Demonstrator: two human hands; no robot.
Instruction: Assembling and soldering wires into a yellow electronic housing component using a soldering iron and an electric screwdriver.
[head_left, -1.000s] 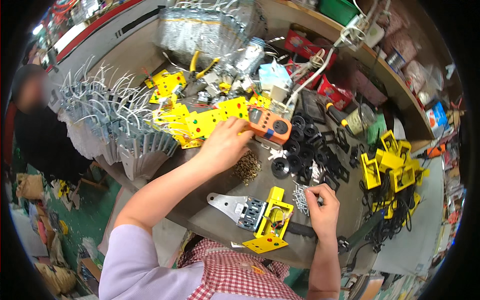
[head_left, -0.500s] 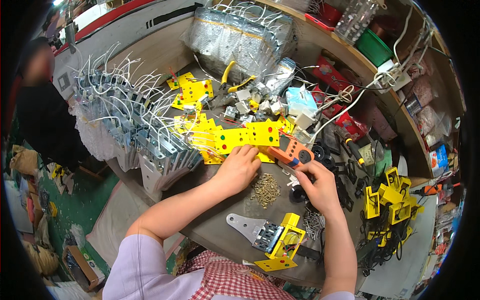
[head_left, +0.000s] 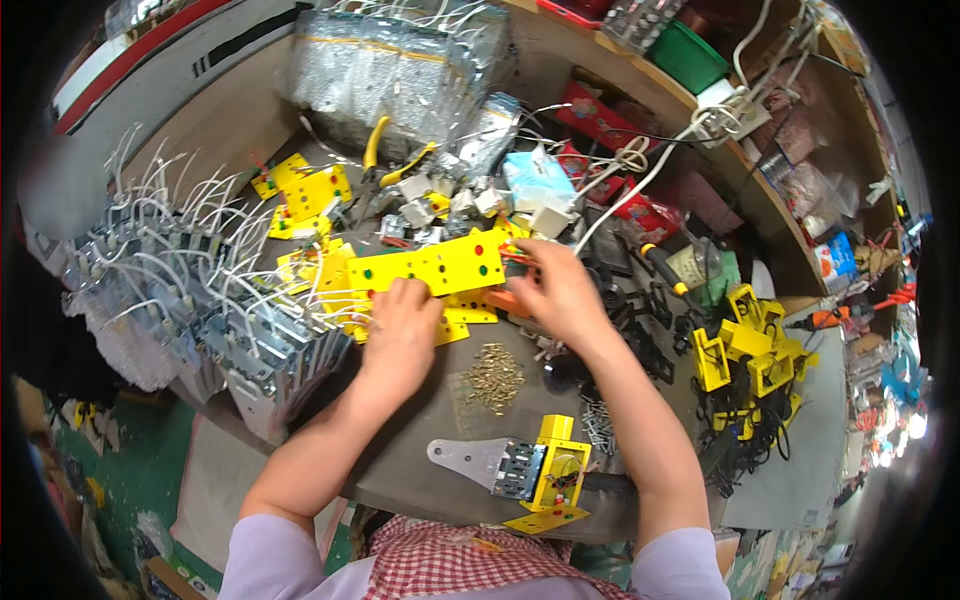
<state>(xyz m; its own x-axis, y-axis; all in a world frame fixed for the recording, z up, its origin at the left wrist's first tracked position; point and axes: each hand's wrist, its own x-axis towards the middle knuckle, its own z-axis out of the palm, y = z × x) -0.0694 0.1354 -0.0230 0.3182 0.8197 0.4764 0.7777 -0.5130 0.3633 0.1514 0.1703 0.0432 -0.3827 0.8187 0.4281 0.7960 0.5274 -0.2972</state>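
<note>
We're mostly losing the orange meter (head_left: 508, 303) behind our right hand (head_left: 560, 290), which is reaching up-left, thumb and fingers curving by the right end of the yellow plates (head_left: 462, 265); honestly we can't tell if they're pinching anything. Our left hand (head_left: 402, 335) is curling its fingers at the plates' lower edge, grip also unclear, and the plates are showing just beyond the brass bits (head_left: 494, 378).

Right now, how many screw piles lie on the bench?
2: a brass pile near the left hand, and a silver pile beside the nearest yellow frame. More may be hidden.
</note>
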